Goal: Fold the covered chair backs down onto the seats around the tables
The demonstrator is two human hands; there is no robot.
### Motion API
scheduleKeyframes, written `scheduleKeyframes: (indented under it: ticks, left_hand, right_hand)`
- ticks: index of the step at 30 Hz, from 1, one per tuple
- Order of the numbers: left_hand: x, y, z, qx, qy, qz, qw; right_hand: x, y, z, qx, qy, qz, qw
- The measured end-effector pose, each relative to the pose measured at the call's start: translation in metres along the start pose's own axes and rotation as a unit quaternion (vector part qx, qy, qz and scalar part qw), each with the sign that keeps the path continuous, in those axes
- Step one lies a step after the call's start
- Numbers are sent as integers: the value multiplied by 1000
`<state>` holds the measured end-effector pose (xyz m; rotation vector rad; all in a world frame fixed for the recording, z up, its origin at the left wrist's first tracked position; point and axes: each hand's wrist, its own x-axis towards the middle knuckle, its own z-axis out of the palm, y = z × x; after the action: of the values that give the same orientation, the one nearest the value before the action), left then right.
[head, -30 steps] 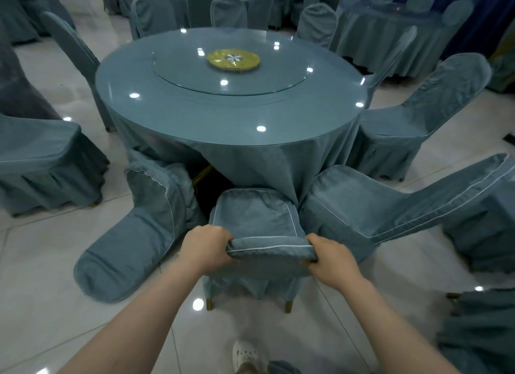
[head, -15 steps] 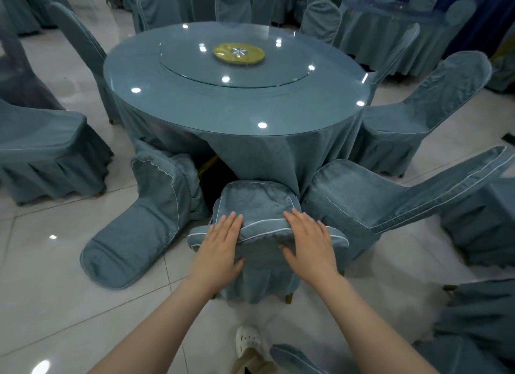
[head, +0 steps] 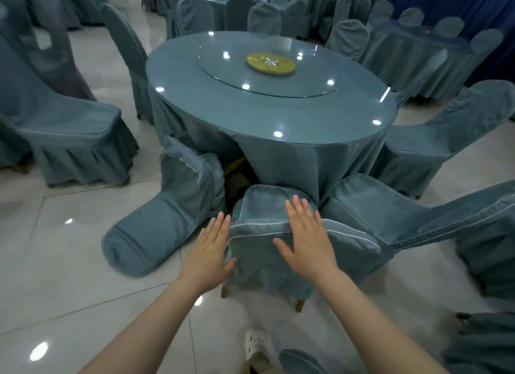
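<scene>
Head view: the teal fabric chair back with white piping (head: 267,228) lies folded on its seat at the round glass-topped table (head: 320,142). The right hand (head: 306,240) rests flat on it, fingers straight, seemingly pressing the fold down. The left hand (head: 209,251), also flat and empty, sits just beside its left edge.

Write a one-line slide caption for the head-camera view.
Right hand flat on the folded chair back, left hand open at its side, before a round covered table.
</scene>
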<state>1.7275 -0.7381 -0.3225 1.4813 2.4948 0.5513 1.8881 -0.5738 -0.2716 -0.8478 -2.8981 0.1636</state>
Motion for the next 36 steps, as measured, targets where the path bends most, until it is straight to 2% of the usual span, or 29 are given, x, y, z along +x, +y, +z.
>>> scheduleKeyframes:
  ticks: [9,15,27,36]
  left_hand:
    - [-31,-93,-30,-12,26,-105,994]
    - [-17,-158,-45,-20,20,-159,987]
    - [42,-326,-97,20,-42,-256,965]
    - [60,-467,-122,9,-100,-283,954]
  right_hand:
    - [55,-94,30,23,-56,-103,993]
    - [115,-137,63,22,-83,-145,986]
    - [274,-235,145,39,-177,-177,967]
    - [354,-307,199,17,-239,-136,961]
